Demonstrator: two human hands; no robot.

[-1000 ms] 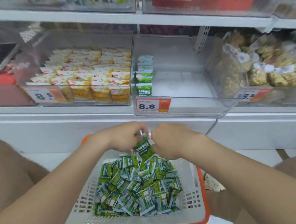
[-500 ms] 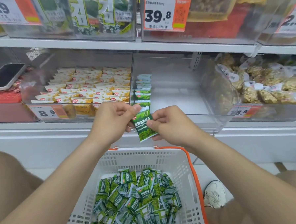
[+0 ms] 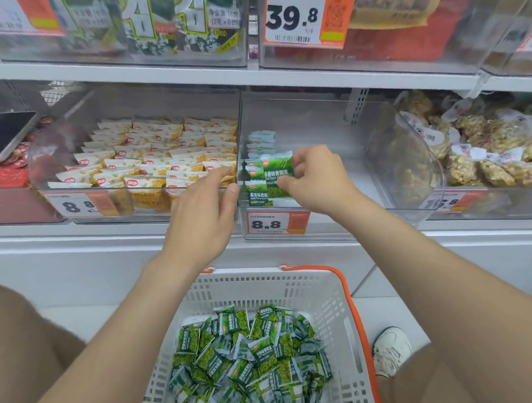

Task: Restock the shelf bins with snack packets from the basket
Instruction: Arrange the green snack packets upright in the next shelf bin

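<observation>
My right hand [image 3: 314,180] pinches a green snack packet [image 3: 272,173] inside the clear middle bin [image 3: 322,127], at the front of a row of green packets [image 3: 260,143] along the bin's left wall. My left hand [image 3: 203,213] hovers just outside the bin's front left corner, fingers relaxed, thumb tip close to the packet. Below, a white basket [image 3: 319,294] with an orange rim holds a heap of green packets [image 3: 248,353].
The bin on the left is full of yellow-white packets [image 3: 163,151]. A phone [image 3: 4,135] lies on red boxes at far left. Bagged nut snacks [image 3: 487,146] fill the right bin. Price tags hang on the bin fronts. My shoe [image 3: 391,349] is right of the basket.
Both hands rose from the basket to the shelf with one green packet. The right hand now has it inside the middle bin, and the left hand has let go of it.
</observation>
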